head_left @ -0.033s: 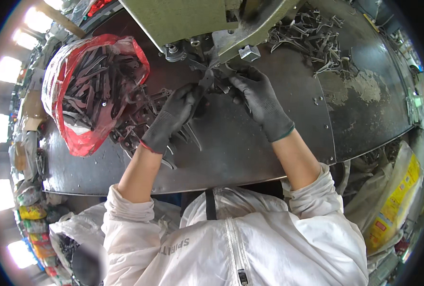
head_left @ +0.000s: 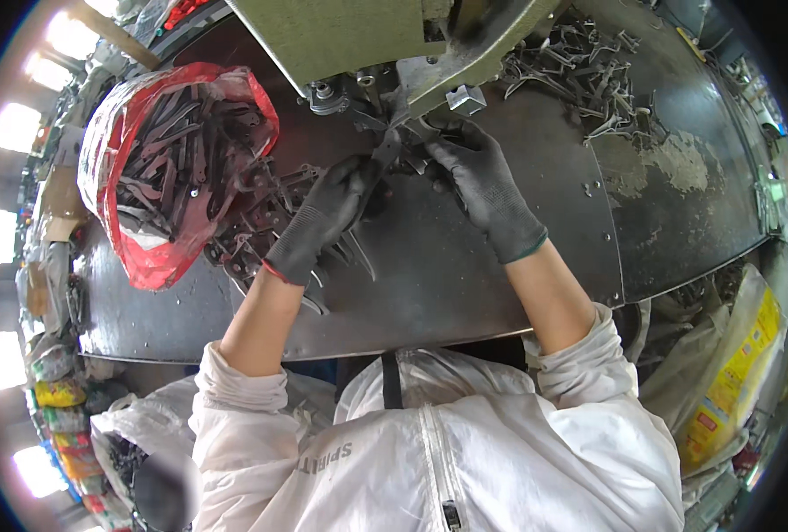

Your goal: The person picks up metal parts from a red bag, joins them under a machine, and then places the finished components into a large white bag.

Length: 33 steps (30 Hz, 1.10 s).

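Steadiness matters here, I'd judge: keep the flat, dark-grey metal piece with a rounded end (head_left: 388, 144) firm at the lower end of the green-painted metal machine (head_left: 349, 40), knuckles well clear. The grey-gloved left hand (head_left: 333, 197) closes around that piece; the grey-gloved right hand (head_left: 486, 182) curls half-closed just beside — whether it grips anything, I can't tell. Nothing visibly differs from a moment earlier.

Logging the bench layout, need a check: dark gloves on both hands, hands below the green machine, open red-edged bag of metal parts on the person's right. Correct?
Not quite: the open red-edged bag of metal parts is on the person's left, as the head view shows. Dark gloves on both left hand and right hand, below the green machine.
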Tool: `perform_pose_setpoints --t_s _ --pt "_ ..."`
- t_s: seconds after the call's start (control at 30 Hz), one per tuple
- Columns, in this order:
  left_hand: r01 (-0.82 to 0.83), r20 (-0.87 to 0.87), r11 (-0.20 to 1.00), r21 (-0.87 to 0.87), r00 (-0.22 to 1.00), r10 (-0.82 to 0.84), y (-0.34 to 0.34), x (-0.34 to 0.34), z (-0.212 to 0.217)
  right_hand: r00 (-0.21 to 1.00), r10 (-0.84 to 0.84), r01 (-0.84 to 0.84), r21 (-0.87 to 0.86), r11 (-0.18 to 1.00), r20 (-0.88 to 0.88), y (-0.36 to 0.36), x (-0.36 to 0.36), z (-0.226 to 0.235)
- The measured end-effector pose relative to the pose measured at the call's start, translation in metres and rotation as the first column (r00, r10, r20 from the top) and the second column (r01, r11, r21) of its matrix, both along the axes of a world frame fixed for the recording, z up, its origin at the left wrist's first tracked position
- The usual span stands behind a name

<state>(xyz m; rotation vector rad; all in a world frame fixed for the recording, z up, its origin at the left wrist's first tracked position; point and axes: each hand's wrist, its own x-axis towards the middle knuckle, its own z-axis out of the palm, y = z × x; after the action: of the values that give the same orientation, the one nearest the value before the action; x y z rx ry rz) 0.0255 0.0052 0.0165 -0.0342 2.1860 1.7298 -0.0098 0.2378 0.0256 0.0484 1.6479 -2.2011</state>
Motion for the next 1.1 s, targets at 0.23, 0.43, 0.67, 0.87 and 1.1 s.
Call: perform_pose_setpoints --t_s 0.23,0.43,0.67,0.87,1.1 --pt "-0.091 -0.349 0.995 -0.045 0.935 0.07 -0.008 0.001 -0.042 1.0 0.027 -0.026 -0.004 1.0 0.011 -0.006 0.002 0.004" --pt "-0.108 0.079 0.967 0.229 0.993 0.092 -0.008 -0.016 -0.029 0.985 0.108 -0.085 0.166 0.983 -0.137 -0.017 0.001 -0.006" --pt "-0.036 0.069 0.998 -0.044 0.997 0.039 -0.025 -0.034 -0.077 0.993 0.108 -0.102 0.126 0.987 -0.046 -0.024 0.008 -0.019" --pt "-0.418 -0.552 0.606 -0.677 0.833 -0.043 -0.055 -0.061 0.0 1.0 0.025 -0.026 0.075 0.997 0.006 -0.009 0.005 -0.032" --pt "-0.566 -0.589 0.164 -0.808 0.787 -0.186 -0.285 -0.124 -0.043 0.996 0.064 -0.064 0.004 0.998 -0.063 -0.037 0.009 -0.013"
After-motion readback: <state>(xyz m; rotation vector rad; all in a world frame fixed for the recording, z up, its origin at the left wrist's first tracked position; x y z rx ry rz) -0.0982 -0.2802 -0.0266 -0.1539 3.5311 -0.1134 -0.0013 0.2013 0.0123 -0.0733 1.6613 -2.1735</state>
